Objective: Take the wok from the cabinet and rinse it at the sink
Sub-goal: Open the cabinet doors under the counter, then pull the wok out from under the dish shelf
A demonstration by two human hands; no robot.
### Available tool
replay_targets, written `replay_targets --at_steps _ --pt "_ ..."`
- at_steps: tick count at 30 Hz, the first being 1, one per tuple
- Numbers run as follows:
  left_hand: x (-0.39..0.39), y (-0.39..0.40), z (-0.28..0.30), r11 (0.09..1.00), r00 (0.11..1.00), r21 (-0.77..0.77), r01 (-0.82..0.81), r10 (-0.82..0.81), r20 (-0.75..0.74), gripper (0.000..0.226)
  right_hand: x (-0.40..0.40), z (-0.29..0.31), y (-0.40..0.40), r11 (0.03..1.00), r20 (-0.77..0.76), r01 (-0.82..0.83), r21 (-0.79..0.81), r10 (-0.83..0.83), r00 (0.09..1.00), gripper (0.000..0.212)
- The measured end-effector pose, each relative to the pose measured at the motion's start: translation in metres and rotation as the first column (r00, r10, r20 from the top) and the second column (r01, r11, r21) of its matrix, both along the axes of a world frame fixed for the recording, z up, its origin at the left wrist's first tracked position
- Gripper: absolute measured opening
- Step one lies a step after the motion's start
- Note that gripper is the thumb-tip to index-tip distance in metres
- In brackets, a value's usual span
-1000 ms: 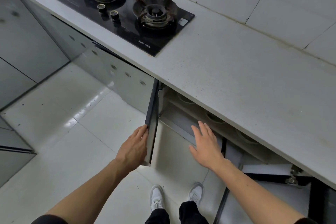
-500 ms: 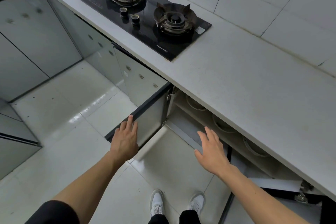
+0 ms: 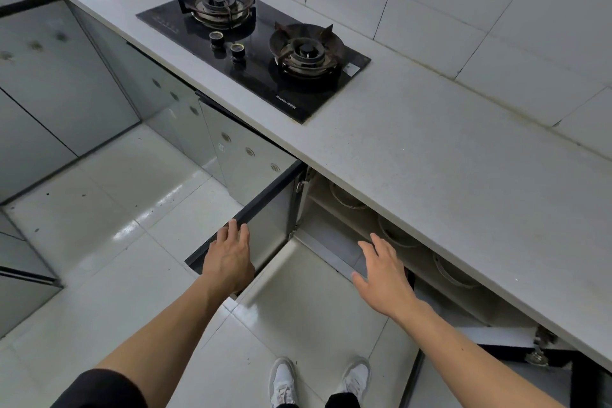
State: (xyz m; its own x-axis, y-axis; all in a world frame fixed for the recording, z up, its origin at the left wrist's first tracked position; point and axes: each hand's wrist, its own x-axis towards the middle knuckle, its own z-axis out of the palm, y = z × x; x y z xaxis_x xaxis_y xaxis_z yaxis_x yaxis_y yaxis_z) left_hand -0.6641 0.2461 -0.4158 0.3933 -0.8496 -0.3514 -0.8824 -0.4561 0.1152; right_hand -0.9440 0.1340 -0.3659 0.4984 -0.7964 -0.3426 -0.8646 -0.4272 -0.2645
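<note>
1. The left hand (image 3: pixel 228 258) lies flat, fingers spread and extended, on the top edge of the open left cabinet door (image 3: pixel 265 225); it presses there without curling round anything.
2. The right hand (image 3: pixel 384 270) is open too, palm down and fingers apart, hovering in front of the cabinet opening (image 3: pixel 334 235) and holding nothing.
3. The left door stands swung out from under the worktop (image 3: pixel 414 149), hinged at the opening's left side; a second door (image 3: pixel 496 338) at the right is also swung out, with its metal hinge showing below the worktop's front edge.
4. Inside the cabinet, tucked under the worktop's front edge, three round rims sit in a row on a shelf: one at the left (image 3: pixel 346 197), one in the middle (image 3: pixel 395 237) just beyond the right fingertips, one at the right (image 3: pixel 455 272). Which of these is the wok cannot be told, since only their edges show.
5. A black two-burner gas hob (image 3: pixel 255 53) is set into the worktop toward its far left.
6. The person's grey shoes (image 3: pixel 283 381) stand on the pale tiled floor (image 3: pixel 132 209) below.
</note>
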Motion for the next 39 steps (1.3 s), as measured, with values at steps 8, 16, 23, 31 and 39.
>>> replay_targets --at_steps 8,16,23,31,39 --pt "-0.019 -0.016 0.026 0.999 0.990 -0.013 -0.040 0.038 -0.137 0.048 -0.033 0.027 0.008 0.995 0.019 0.083 -0.053 -0.082 0.996 0.066" --pt "-0.083 -0.050 0.065 0.984 0.975 -0.113 0.141 -0.157 -0.157 0.054 -0.098 0.042 0.036 0.960 0.036 0.273 -0.064 -0.272 0.962 0.068" --pt "-0.147 -0.062 0.091 0.938 0.935 -0.137 0.318 -0.334 -0.115 0.052 -0.161 0.047 0.060 0.922 0.015 0.366 -0.126 -0.367 0.930 0.069" --pt "-0.218 -0.038 0.103 0.886 0.887 -0.086 0.456 -0.460 -0.040 0.057 -0.210 0.036 0.087 0.906 0.066 0.407 -0.121 -0.401 0.914 0.065" --pt "-0.234 -0.041 0.092 0.857 0.855 -0.099 0.505 -0.513 -0.080 0.060 -0.225 0.026 0.099 0.870 0.050 0.492 -0.040 -0.490 0.870 0.068"
